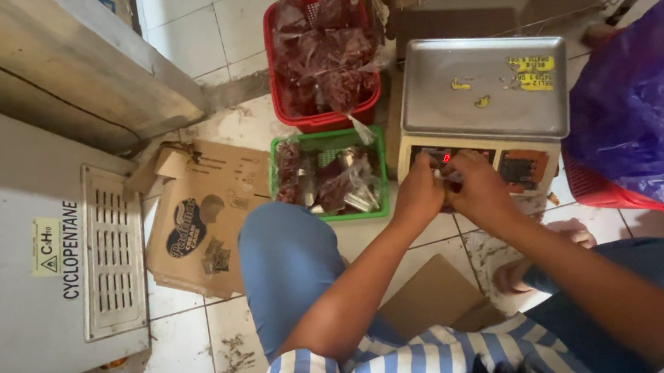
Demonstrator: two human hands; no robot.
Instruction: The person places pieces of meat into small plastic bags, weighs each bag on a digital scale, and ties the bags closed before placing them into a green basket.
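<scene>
A big grey appliance (17,272) with a vent grille fills the left side, standing on the white tiled floor (203,368). To the right, a purple plastic bag (656,108) bulges over a red basket (607,190) whose rim shows beneath it. Flattened cardboard (202,218) lies on the floor beside the appliance. Straight ahead sits a weighing scale (482,98) with a bare steel pan bearing a few yellow stickers; its front panel with a lit red display faces the person. Behind and left of the scale, a red crate (327,118) is piled with clear packets of dark red goods. Just in front of it, a green crate (327,139) holds a few more of the same packets.

The person sits low in blue trousers and a striped shirt, both arms reaching forward. The left hand (419,193) and the right hand (478,186) meet at the scale's front panel, touching each other just below the display. Both grips look pinched around something small between the fingertips, but what it is, or whether they truly hold it, I cannot tell. A bare foot (517,274) rests on the tiles under the right arm.
</scene>
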